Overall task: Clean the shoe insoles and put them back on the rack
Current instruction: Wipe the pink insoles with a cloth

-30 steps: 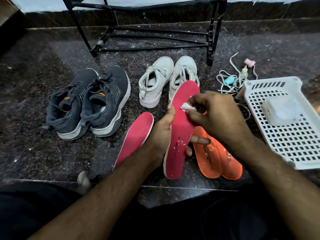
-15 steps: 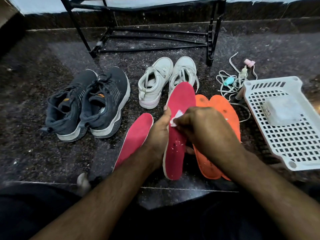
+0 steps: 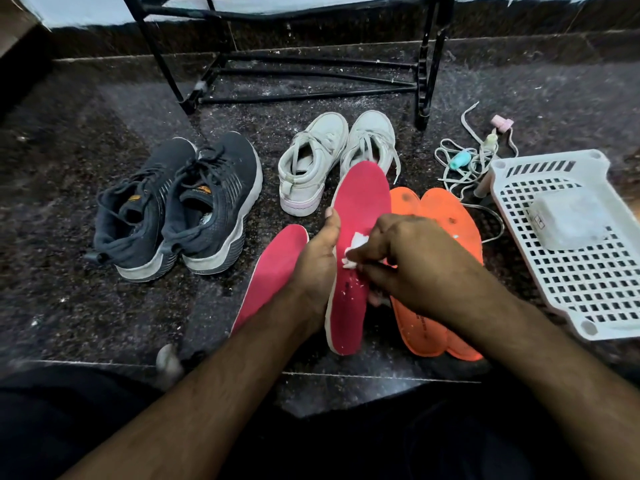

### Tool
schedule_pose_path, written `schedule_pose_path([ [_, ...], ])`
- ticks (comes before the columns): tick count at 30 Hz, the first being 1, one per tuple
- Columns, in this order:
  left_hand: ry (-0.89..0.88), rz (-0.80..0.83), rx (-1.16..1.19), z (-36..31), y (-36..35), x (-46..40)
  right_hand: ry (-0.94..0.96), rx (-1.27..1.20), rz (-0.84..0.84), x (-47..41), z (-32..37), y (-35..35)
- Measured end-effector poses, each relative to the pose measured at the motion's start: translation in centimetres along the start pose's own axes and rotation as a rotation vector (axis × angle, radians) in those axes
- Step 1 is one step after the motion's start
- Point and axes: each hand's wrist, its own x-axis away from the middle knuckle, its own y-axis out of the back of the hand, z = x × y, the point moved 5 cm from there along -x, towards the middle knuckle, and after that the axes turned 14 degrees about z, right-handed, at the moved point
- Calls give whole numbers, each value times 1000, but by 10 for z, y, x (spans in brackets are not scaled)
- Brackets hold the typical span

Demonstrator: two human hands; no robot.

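Rack (image 3: 311,69): top cut off by upper frame edge, only lower rails and legs visible. Left hand (image 3: 317,261) fingers hidden behind held pink insole (image 3: 356,237). Orange insoles (image 3: 446,216) mid-sections covered by right hand (image 3: 412,268). Second pink insole (image 3: 273,271) heel hidden under left forearm. Label on packet (image 3: 568,223) in white basket (image 3: 585,292) too small to read. Blurred pale object (image 3: 168,362) lower left, can't identify.

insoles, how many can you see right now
4: one pink insole held up in the left hand, a second pink insole on the floor beside it, two orange insoles overlapping behind the right hand.
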Motion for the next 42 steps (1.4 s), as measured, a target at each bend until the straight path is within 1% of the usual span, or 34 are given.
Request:
schedule_pose_path([
  [1, -1, 11, -27, 0, 0, -1, -39, 2, -22, 1, -7, 5],
  [3, 0, 58, -42, 0, -3, -1, -130, 29, -133, 3, -22, 12],
  [5, 8, 64, -32, 0, -4, -1, -148, 40, -206, 3, -19, 12],
  [6, 14, 50, -22, 0, -5, 0, -115, 23, -201, 2, -13, 8],
  [9, 19, 1, 102, 0, -2, 0, 47, -56, -69, 0, 5, -1],
  [11, -25, -16, 157, -2, 0, -1, 44, -138, -22, 2, 1, 4],
  [12, -35, -24, 129, -3, 1, -2, 12, -189, -44, 4, -6, 9],
  [14, -38, -24, 57, -6, 1, -6, -65, -242, -172, 8, -21, 20],
  [16, -58, -27, 44, -7, 1, -7, -129, -274, -281, 10, -30, 25],
  [17, -64, -33, 39, -7, 2, -7, -148, -300, -302, 9, -30, 25],
  [22, -14, -50, -38, -6, 5, -6, -170, -393, -267, 6, -23, 17],
  [24, -26, -53, -62, -7, 4, -5, -169, -425, -264, 7, -23, 17],
  [27, -34, -51, -62, -10, -1, 1, -147, -408, -273, 8, -25, 20],
  [29, -26, -78, -88, -9, -1, 3, -147, -391, -269, 8, -28, 21],
  [32, -98, -133, -155, -10, 2, 3, -150, -408, -261, 7, -34, 23],
  [34, -120, -131, -126, -11, 3, 3, -139, -462, -229, 6, -35, 22],
  [36, -75, -121, -95, -10, 4, 3, -123, -496, -172, 6, -33, 19],
  [38, -35, -131, -83, -8, 6, 3, -91, -481, -125, 9, -26, 16],
  [42, -48, -149, -33, -9, 6, 3, -56, -433, -94, 17, -15, 18],
])
